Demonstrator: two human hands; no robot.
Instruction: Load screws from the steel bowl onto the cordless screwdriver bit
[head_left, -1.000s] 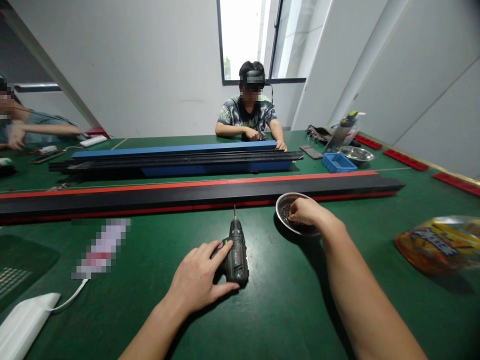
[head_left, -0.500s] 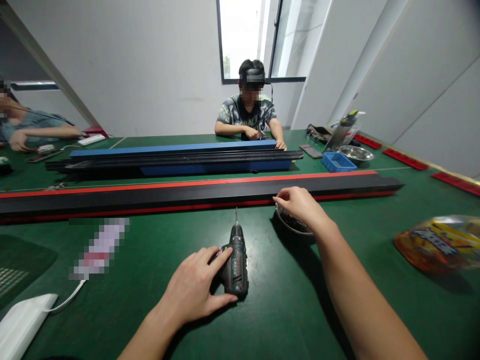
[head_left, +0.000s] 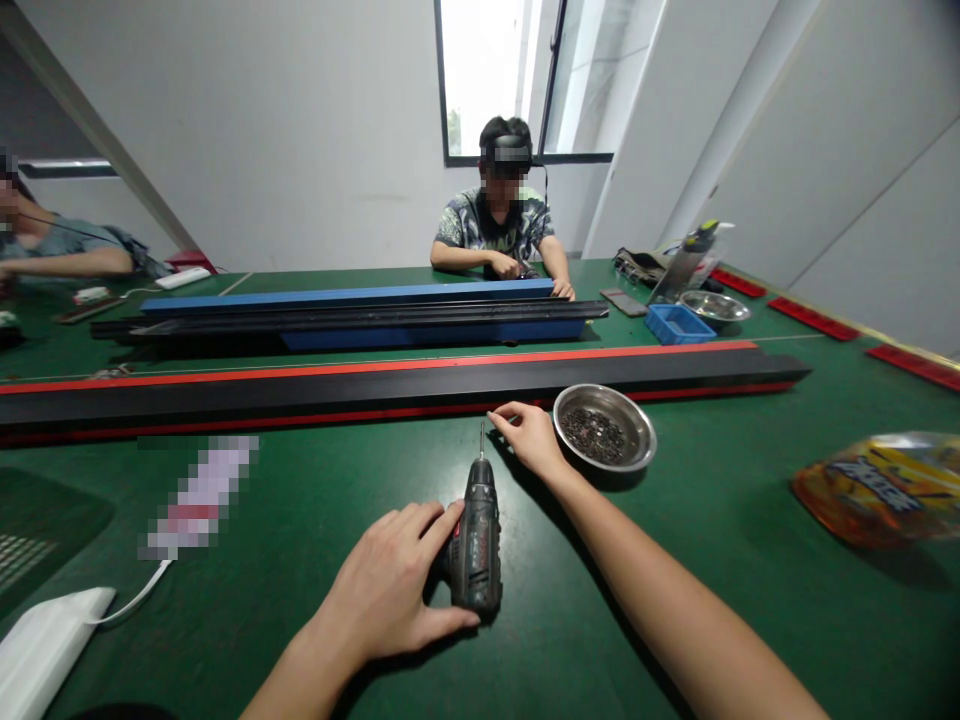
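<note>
My left hand [head_left: 401, 585] is wrapped round a black cordless drill [head_left: 480, 545], which lies on its side with the bit [head_left: 482, 438] pointing away from me. Just right of the bit tip, my right hand [head_left: 529, 435] is pinched at thumb and forefinger; whatever sits between the fingertips is too small to make out. Beside that hand stands a round metal bowl [head_left: 641, 440] holding many small dark screws [head_left: 592, 435]. A long black bar with red edges [head_left: 405, 385] stretches across the table beyond the drill.
Black and blue long profiles [head_left: 360, 318] lie farther back, before a co-worker [head_left: 495, 225]. A blue tray [head_left: 677, 325] and a metal dish [head_left: 716, 307] stand at back right. An orange-yellow plastic pack [head_left: 885, 490] is on the right, a white power strip [head_left: 56, 650] at lower left.
My right hand has come out of the bowl and moved left to the drill bit's tip, uncovering the screws. The drill in my left hand has shifted slightly right and nearer me.
</note>
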